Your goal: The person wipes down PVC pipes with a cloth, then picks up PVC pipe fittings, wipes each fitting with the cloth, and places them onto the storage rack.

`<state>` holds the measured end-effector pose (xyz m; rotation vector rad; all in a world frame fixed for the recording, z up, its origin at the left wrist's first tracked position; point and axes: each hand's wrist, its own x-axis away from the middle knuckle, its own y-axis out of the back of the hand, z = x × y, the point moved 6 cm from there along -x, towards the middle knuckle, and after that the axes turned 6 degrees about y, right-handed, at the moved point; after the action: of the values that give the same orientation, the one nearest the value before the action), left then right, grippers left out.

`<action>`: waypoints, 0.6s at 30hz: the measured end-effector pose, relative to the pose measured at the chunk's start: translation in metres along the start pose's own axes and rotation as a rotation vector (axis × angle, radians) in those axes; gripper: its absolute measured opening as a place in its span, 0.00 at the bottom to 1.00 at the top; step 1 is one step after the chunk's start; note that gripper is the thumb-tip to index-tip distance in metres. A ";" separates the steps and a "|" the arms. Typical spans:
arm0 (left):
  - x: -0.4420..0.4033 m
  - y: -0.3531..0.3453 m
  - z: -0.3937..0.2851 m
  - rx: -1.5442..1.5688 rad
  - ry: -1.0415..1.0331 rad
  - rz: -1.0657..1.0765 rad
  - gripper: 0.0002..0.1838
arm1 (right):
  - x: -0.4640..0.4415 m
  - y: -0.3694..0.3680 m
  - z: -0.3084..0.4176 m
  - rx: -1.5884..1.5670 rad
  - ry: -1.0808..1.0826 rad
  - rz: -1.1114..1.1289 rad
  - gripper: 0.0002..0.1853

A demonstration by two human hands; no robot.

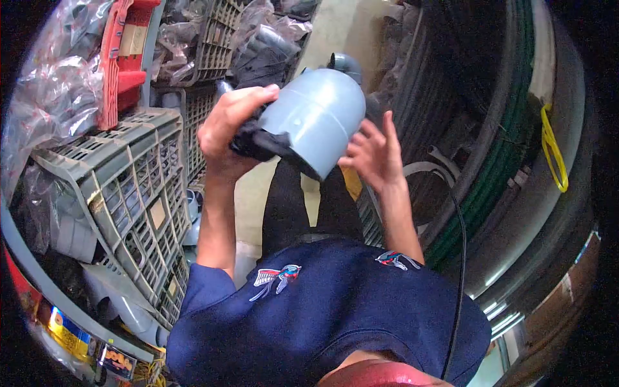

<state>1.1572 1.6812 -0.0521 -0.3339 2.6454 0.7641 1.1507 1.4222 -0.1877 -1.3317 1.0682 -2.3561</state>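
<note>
Gray pipe fitting [317, 116] up at twelve o'clock.
Left hand [233, 126] grasps it and a black cloth [258, 140] from nine o'clock; right hand [379, 153], fingers spread, open, sits at four o'clock, contact unclear.

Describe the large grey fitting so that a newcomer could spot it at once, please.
From the navy shirt, look up to the raised left hand. It holds the glossy, rounded grey fitting with a black bundle, aloft, unlike the grey pieces lying by the lattice crate.

Dark rim, curved distortion, bright glare on the grey fitting [317, 116].
</note>
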 end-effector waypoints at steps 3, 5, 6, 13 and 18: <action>-0.001 -0.007 -0.020 -0.106 -0.073 -0.005 0.28 | 0.003 -0.036 -0.040 -0.307 -0.059 0.156 0.63; 0.012 -0.013 -0.018 -0.158 -0.065 -0.051 0.25 | -0.001 -0.065 -0.041 -0.370 -0.013 0.184 0.65; 0.020 -0.017 -0.019 -0.161 -0.068 -0.048 0.25 | -0.008 -0.064 -0.042 -0.368 0.024 0.134 0.65; 0.089 -0.023 0.005 -0.107 0.194 -0.242 0.26 | -0.013 -0.052 -0.082 -0.508 0.015 0.000 0.61; 0.114 -0.020 0.008 -0.015 0.291 -0.153 0.26 | -0.020 -0.041 -0.089 -0.423 0.065 0.030 0.63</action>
<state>1.0625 1.6546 -0.1139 -0.6909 2.8387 0.7336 1.0950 1.5040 -0.2009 -1.3576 1.6633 -2.2435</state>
